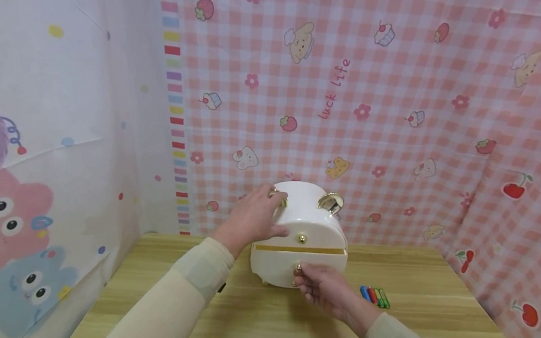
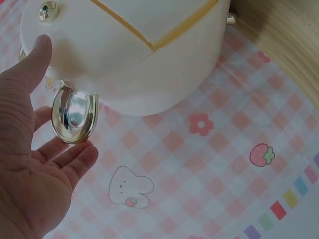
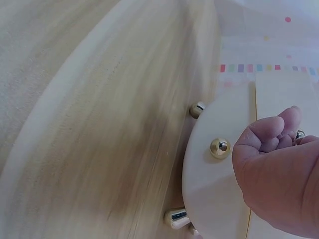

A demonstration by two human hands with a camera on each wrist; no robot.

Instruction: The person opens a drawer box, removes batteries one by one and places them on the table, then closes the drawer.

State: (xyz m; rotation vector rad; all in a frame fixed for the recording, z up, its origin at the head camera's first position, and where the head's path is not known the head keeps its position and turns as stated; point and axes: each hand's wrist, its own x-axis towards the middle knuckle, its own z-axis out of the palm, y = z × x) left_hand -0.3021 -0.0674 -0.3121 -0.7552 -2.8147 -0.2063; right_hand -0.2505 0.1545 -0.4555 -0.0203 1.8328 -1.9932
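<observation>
A white rounded drawer box (image 1: pixel 300 193) with gold trim stands on the table, two shiny gold ears on its top. My left hand (image 1: pixel 252 217) holds it at the upper left. In the left wrist view its fingers curve around the gold ear (image 2: pixel 75 114), with the thumb against the white front. Between thumb and fingers, my right hand (image 1: pixel 328 288) pinches the gold knob (image 1: pixel 299 267) of the middle drawer (image 1: pixel 277 265). A narrow gap shows along that drawer's top edge. Above it, the upper section carries another gold knob (image 1: pixel 302 238).
Several small batteries (image 1: pixel 375 297), blue, red and green, lie side by side right of my right hand on the wooden table (image 1: pixel 430 294). A small dark object (image 1: pixel 221 287) pokes out by my left sleeve. Printed cloths (image 1: pixel 382 145) hang behind and at the sides.
</observation>
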